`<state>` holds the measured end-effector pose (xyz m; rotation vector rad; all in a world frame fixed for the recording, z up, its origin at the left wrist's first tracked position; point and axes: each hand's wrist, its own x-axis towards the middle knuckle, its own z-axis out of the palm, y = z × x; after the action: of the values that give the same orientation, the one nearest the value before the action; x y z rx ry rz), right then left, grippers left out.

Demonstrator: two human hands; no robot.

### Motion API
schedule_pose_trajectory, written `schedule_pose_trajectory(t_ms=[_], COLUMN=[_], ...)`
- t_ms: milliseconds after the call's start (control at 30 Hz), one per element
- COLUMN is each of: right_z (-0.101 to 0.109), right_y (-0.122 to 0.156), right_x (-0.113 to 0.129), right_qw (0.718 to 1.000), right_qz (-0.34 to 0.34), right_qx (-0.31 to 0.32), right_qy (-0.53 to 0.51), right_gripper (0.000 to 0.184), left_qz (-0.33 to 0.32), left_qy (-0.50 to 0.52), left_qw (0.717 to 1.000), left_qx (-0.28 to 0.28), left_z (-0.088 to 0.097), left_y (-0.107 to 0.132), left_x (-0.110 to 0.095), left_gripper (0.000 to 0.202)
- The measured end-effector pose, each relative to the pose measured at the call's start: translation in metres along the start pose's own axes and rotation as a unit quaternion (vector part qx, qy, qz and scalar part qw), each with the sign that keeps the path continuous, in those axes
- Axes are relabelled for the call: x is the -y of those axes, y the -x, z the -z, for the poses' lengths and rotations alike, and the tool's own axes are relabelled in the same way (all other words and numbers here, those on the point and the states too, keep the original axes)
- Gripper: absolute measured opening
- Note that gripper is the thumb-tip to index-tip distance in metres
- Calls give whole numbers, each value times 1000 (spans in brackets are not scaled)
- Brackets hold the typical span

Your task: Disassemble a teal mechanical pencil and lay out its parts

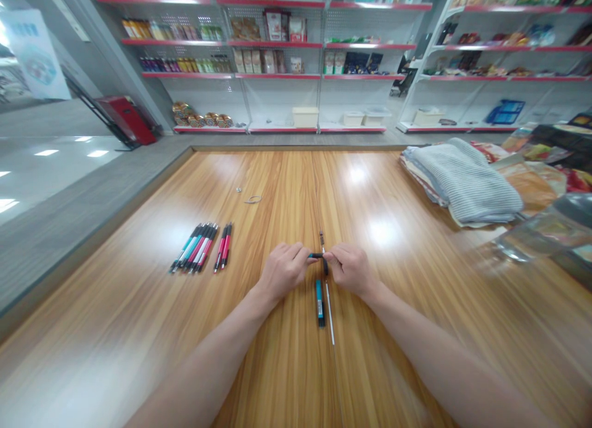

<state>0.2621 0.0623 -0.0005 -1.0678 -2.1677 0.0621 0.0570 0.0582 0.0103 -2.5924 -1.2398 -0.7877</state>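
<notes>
My left hand [285, 267] and my right hand [350, 269] meet over the middle of the table, both closed. A short black-and-teal pen part [315, 255] runs between their fingertips, pinched at each end; most of it is hidden by the fingers. Just under the hands lies a loose teal pen barrel [319, 297] with a dark end. Beside it is a thin white ink refill [330, 314]. A small dark piece [325, 267] rests between the hands, and a small metallic-looking piece [322, 235] lies just beyond them.
Several pens [194, 249] lie in a row at the left, with red-and-black pens [223, 248] beside them. A thin ring-shaped loop [252, 200] lies farther back on the wooden table [277, 175]. Folded cloths [467, 181] and a clear container [546, 230] occupy the right side. Stocked shelves [277, 76] stand behind.
</notes>
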Motion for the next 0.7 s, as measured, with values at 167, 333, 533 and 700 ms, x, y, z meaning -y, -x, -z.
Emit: schedule_pose_trajectory(t_ms=[167, 333, 533, 700], right_z=[-5, -2, -2, -5], right_y=[-1, 0, 2, 2], right_x=[1, 0, -2, 0], right_qw=[1000, 1000, 1000, 1000], right_qz=[-1, 25, 10, 5], right_qx=[-10, -2, 10, 13], right_qy=[-16, -7, -7, 5], right_gripper=[35, 32, 34, 34], left_qz=[-4, 9, -21, -26], left_qy=[-20, -22, 15, 11], left_qw=[1000, 998, 999, 999], left_qx=[1, 56, 27, 14], left_z=[-1, -5, -3, -3], left_y=[0, 4, 1, -2], left_x=[1, 3, 2, 3], left_gripper=[29, 26, 22, 24])
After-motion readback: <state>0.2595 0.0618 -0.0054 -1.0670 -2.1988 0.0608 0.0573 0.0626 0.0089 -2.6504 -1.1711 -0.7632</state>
